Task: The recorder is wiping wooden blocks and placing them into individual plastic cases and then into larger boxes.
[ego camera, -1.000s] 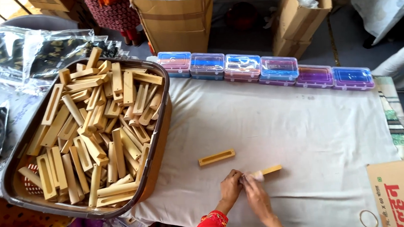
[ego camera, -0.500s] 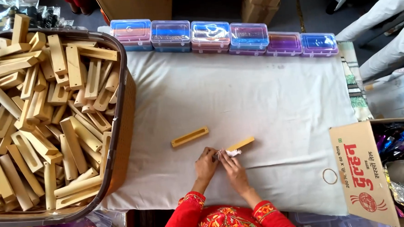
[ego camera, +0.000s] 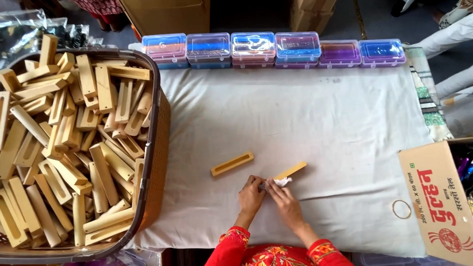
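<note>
Both hands meet low on the white cloth (ego camera: 311,118): my left hand (ego camera: 250,194) and right hand (ego camera: 284,199) pinch a small white scrap (ego camera: 281,182) against the near end of a wooden bar (ego camera: 291,171). I judge I'm fitting or wiping it; next needs steady pressure. At ten o'clock lies a slotted bar (ego camera: 232,164); farther, the basket (ego camera: 153,170) and coloured boxes (ego camera: 273,50).

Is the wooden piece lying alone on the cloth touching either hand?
No, the lone wooden piece lies apart from both hands, left hand and right hand.
</note>
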